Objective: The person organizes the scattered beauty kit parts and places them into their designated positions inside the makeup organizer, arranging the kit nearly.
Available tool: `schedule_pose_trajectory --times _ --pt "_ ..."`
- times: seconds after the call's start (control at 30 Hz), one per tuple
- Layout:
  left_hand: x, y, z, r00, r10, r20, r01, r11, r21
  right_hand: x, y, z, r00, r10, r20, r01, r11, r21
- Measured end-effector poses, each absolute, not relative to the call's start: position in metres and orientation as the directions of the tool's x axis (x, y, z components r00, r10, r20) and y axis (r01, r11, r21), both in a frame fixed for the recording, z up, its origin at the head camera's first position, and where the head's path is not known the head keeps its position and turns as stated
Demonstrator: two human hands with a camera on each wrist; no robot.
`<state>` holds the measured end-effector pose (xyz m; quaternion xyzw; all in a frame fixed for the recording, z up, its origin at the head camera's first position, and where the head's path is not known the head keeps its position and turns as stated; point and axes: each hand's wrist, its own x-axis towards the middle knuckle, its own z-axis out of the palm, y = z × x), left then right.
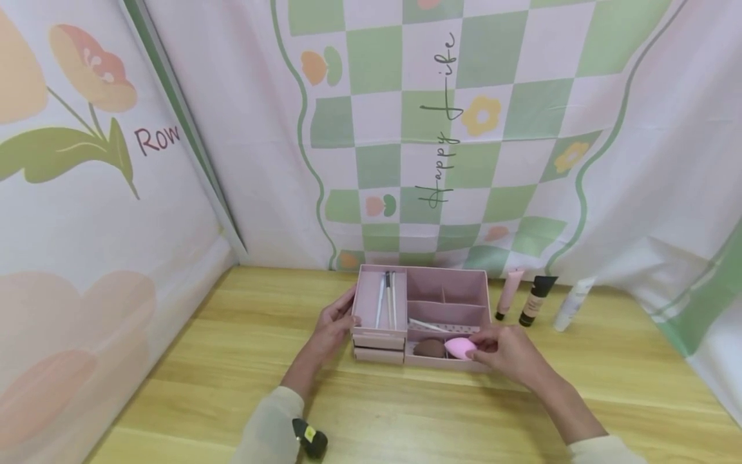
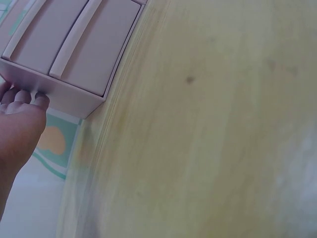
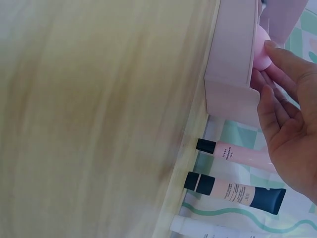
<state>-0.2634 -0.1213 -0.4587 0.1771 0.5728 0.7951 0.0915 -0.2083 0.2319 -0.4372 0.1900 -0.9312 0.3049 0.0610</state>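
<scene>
A pink makeup organizer (image 1: 446,277) stands on the table, with compartments at the right and drawers at the left. My right hand (image 1: 513,354) pinches a pink makeup sponge (image 1: 460,348) between thumb and fingers at the front right compartment. In the right wrist view, the sponge (image 3: 261,48) shows just above the organizer's wall. A brown makeup sponge (image 1: 429,348) sits beside it in the front row. At the organizer's left side, my left hand (image 1: 335,322) grips the edge, thumb at the top rim and fingers along the side wall.
Several thin brushes or pencils (image 1: 387,299) lie in the top left tray, and a white stick (image 1: 428,325) in the middle row. Right of the organizer stand a pink tube (image 1: 510,293), a black-capped tube (image 1: 536,301) and a white tube (image 1: 574,304). A printed curtain (image 1: 382,116) hangs behind.
</scene>
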Motion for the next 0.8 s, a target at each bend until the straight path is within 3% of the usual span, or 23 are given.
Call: schedule_pose_trajectory --times 0.8 --pt "-0.2652 -0.1224 -0.4619 -0.916 0.353 0.190 0.071 -0.323 0.944 -0.2060 0.2280 -0.4372 -0.930 -0.307 0.204 -0.368 0.789 -0.491"
